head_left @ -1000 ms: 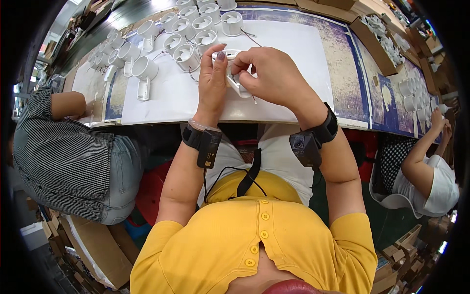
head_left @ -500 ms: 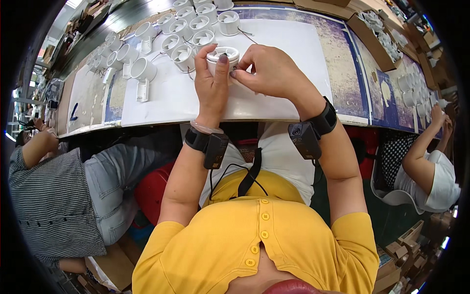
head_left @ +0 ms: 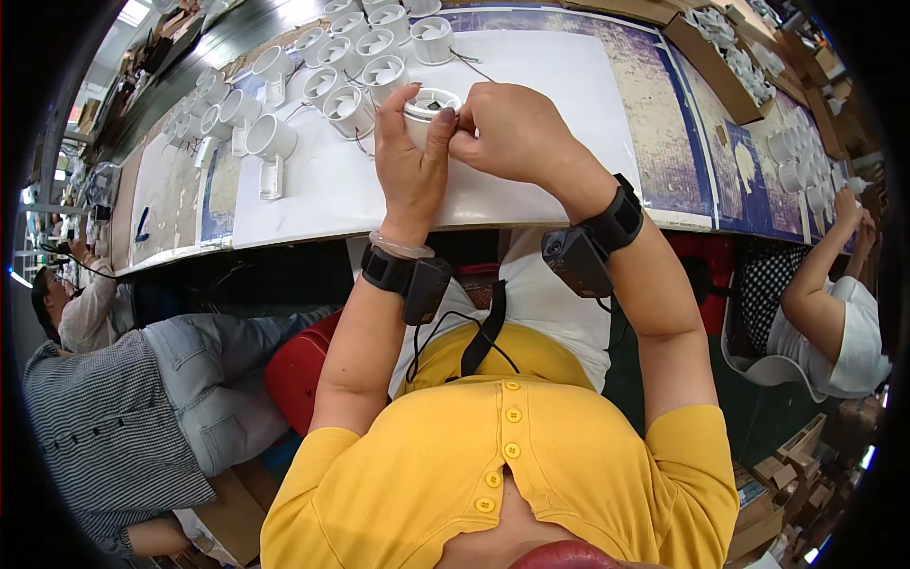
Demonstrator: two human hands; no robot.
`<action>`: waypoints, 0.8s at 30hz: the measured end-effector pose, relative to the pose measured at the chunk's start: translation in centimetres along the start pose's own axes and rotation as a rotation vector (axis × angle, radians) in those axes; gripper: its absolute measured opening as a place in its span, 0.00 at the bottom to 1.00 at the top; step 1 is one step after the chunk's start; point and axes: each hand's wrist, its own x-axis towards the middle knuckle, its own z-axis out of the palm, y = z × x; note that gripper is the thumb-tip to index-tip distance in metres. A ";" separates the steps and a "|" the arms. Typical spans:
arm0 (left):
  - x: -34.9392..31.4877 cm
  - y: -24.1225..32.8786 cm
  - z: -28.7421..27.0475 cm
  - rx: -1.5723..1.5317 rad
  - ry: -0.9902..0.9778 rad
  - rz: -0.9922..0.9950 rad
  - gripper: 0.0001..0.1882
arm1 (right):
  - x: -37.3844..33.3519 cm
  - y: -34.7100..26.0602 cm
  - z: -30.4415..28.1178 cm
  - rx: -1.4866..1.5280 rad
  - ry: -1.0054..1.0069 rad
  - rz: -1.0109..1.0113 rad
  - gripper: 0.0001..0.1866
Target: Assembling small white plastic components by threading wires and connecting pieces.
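Note:
My left hand (head_left: 412, 175) is closed around a white round plastic housing (head_left: 424, 126), its thumb at the near right of the rim. The housing is held above the white sheet with its open end up, and a small dark spot shows inside. My right hand (head_left: 517, 133) pinches at the housing's right side, with fingertips close to my left thumb. What those fingers grip is hidden. Just beyond and left, several similar white cups with fan blades (head_left: 347, 106) stand on the table, some with thin wires trailing from them.
A white sheet (head_left: 559, 171) covers the middle of the table. To the left stand more white cups with side stems (head_left: 271, 138). An open cardboard box (head_left: 713, 71) of white parts is at the far right, near more cups (head_left: 794, 161). Co-workers sit on both sides.
My right hand has shifted slightly and its fingers have closed in more. The dark spot now shows inside the housing. At left, the co-worker has leaned and another person has come into view.

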 end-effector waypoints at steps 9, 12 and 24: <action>-0.2 -0.6 0.0 -0.179 -0.092 -0.211 0.21 | -0.4 0.7 -1.0 0.107 -0.154 -0.016 0.12; -0.2 -0.8 0.0 -0.175 -0.100 -0.172 0.20 | -0.8 1.7 -0.5 0.068 -0.060 -0.095 0.12; 0.3 -0.8 -0.4 -0.618 -0.257 -0.462 0.19 | -0.9 2.8 -0.4 0.369 0.069 -0.172 0.11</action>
